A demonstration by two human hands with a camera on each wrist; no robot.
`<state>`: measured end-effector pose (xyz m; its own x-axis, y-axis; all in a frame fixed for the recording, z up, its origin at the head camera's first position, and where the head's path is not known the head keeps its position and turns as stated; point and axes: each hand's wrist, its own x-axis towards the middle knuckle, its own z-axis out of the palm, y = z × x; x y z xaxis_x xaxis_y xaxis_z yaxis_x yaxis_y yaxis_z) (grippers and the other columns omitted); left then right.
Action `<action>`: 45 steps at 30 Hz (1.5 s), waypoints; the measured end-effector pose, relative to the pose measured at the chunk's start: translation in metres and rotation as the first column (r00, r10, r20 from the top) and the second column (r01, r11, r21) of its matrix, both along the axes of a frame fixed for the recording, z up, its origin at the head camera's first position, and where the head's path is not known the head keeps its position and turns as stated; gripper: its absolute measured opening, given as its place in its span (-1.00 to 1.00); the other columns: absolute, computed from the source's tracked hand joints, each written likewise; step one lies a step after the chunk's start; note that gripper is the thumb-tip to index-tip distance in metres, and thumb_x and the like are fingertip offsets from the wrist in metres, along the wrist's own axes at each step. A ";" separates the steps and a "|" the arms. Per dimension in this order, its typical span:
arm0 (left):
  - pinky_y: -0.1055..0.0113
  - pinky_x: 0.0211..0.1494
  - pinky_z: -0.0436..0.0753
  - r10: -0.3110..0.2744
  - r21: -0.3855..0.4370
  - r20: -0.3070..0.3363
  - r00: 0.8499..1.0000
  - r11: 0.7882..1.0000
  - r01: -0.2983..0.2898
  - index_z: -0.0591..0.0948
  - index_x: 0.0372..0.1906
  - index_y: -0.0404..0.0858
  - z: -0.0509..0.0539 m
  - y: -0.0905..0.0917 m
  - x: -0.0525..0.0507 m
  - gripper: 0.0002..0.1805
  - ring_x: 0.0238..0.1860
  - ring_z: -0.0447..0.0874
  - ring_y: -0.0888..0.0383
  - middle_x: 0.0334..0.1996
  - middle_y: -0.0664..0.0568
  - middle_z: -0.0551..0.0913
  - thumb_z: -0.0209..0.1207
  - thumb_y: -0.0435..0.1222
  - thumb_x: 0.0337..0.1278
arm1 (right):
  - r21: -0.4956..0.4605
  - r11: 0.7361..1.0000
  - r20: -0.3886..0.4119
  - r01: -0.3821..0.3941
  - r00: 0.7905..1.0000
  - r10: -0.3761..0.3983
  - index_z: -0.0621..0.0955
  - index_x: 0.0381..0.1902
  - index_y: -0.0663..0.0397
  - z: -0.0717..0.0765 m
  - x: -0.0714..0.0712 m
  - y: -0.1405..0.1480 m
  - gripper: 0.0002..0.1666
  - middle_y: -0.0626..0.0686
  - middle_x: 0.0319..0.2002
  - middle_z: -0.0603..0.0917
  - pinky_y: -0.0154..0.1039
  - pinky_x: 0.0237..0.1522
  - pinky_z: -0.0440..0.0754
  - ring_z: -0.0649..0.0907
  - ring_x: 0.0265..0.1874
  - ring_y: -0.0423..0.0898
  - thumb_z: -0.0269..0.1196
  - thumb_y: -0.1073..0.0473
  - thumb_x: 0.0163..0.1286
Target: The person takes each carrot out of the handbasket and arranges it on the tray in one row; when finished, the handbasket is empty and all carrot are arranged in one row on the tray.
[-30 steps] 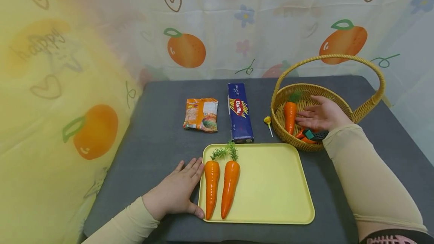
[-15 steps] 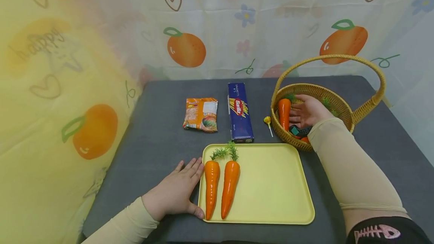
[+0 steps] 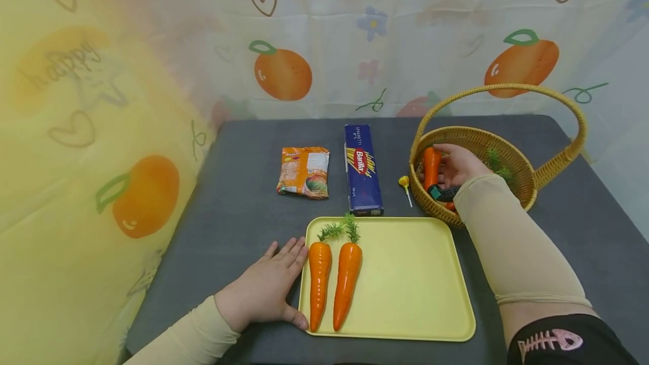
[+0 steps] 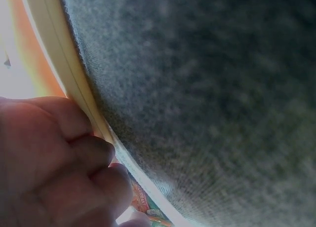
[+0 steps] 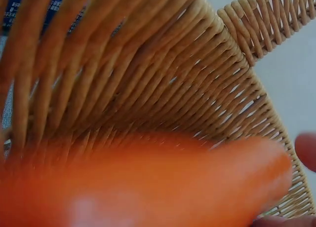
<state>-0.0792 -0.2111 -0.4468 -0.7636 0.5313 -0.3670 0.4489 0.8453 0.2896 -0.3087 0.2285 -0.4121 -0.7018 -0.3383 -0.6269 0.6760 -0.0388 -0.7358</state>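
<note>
— Starting with the head view?
— Touches the left rim of a rectangular yellow tray (image 3: 410, 275) with the left hand (image 3: 266, 292), straight-fingered, with thumb well apart. Has two long orange carrots (image 3: 348, 280) with feathery green tops lying on that tray.
— And on the right?
— Reaches with the right hand (image 3: 460, 165) into a tan arch-handled wicker basket (image 3: 521, 167), right beside a glossy orange carrot (image 3: 431, 167) standing steeply inside. Cannot tell clamped fingers from merely adjoining ones.
— Beyond the tray?
— On the dark grey counter (image 3: 243, 196): a yellow lollipop (image 3: 403, 181), a long blue spaghetti box (image 3: 364, 179), an orange packet (image 3: 303, 173).
— Left wrist?
— Shows fingers against a pale edge (image 4: 61, 49).
— Right wrist?
— Shows the basket's carrot, blurred, across the bottom, with one fingertip (image 5: 308, 150) just beyond its end.
</note>
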 end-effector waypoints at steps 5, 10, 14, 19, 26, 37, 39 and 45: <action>-0.36 0.78 0.02 -0.006 -0.001 -0.004 1.000 1.000 0.006 0.14 0.78 -0.36 0.000 0.001 0.001 0.62 0.81 0.01 -0.21 0.80 -0.21 0.04 0.44 0.60 -0.23 | -0.085 0.995 0.050 0.054 0.997 -0.050 0.34 0.22 0.05 0.003 0.002 -0.001 -0.60 0.07 -0.14 0.60 -0.17 -0.06 0.78 0.73 -0.21 -0.02 0.01 -0.14 0.81; -0.36 0.77 0.05 -0.014 -0.004 -0.019 1.000 1.000 0.014 0.15 0.77 -0.37 -0.001 0.002 0.001 0.61 0.80 0.02 -0.22 0.80 -0.23 0.06 0.46 0.59 -0.22 | -0.212 0.968 0.083 0.133 0.990 -0.118 0.45 0.16 -0.02 0.010 0.007 0.000 -0.72 0.05 -0.09 0.60 -0.09 -0.02 0.82 0.73 -0.18 0.03 0.14 -0.06 0.77; -0.36 0.77 0.05 -0.012 -0.003 -0.020 1.000 1.000 0.012 0.15 0.77 -0.37 -0.002 0.002 0.001 0.61 0.80 0.02 -0.21 0.80 -0.23 0.06 0.46 0.58 -0.22 | -0.312 0.934 0.058 0.172 0.985 -0.162 0.56 0.12 -0.01 0.019 0.016 0.001 -0.77 0.07 -0.03 0.61 -0.05 0.03 0.84 0.76 -0.13 0.09 0.17 -0.01 0.75; -0.36 0.77 0.04 -0.003 -0.011 -0.009 1.000 1.000 0.003 0.14 0.78 -0.35 -0.002 0.002 0.000 0.63 0.81 0.02 -0.20 0.80 -0.21 0.05 0.43 0.61 -0.24 | -0.413 0.878 0.025 0.241 0.967 -0.253 0.54 0.17 -0.01 0.034 0.029 0.002 -0.79 0.12 -0.04 0.67 0.01 0.02 0.85 0.79 -0.10 0.15 0.19 0.06 0.74; -0.38 0.76 0.05 -0.004 -0.002 -0.013 1.000 1.000 0.004 0.15 0.77 -0.38 -0.001 0.001 0.000 0.62 0.80 0.03 -0.23 0.79 -0.25 0.06 0.46 0.59 -0.24 | -0.566 0.776 -0.028 0.277 0.935 -0.354 0.52 0.26 0.05 0.055 0.058 0.003 -0.73 0.16 0.00 0.70 0.06 0.04 0.85 0.77 -0.02 0.19 0.22 0.16 0.73; -0.38 0.77 0.03 0.003 -0.006 -0.011 1.000 1.000 -0.003 0.15 0.77 -0.37 -0.002 0.000 0.001 0.61 0.81 0.00 -0.23 0.79 -0.23 0.06 0.46 0.58 -0.22 | -0.690 0.724 -0.258 0.013 0.930 -0.263 0.52 0.33 0.15 0.059 0.117 -0.016 -0.69 0.20 0.08 0.74 0.06 0.21 0.81 0.81 0.06 0.21 0.04 0.16 0.80; -0.38 0.77 0.02 0.005 -0.004 -0.007 1.000 1.000 -0.005 0.15 0.77 -0.37 -0.001 0.001 0.001 0.61 0.81 0.00 -0.23 0.79 -0.23 0.06 0.46 0.58 -0.22 | -0.685 0.728 -0.284 -0.033 0.932 -0.225 0.52 0.34 0.13 0.053 0.127 -0.022 -0.68 0.19 0.08 0.75 0.04 0.22 0.80 0.82 0.06 0.19 0.01 0.15 0.81; -0.38 0.77 0.03 0.003 -0.006 -0.005 1.000 1.000 -0.003 0.16 0.77 -0.38 0.002 0.001 0.001 0.60 0.81 0.00 -0.23 0.80 -0.22 0.06 0.47 0.57 -0.20 | -0.652 0.758 -0.200 -0.022 0.969 -0.143 0.53 0.35 0.03 0.024 0.152 -0.046 -0.67 0.14 0.07 0.78 0.03 0.24 0.80 0.84 0.07 0.12 -0.02 0.08 0.84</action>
<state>-0.0786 -0.2097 -0.4445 -0.7669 0.5268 -0.3666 0.4480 0.8484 0.2819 -0.1562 0.1827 -0.3878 -0.8263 -0.5548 -0.0977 0.4759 -0.5947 -0.6479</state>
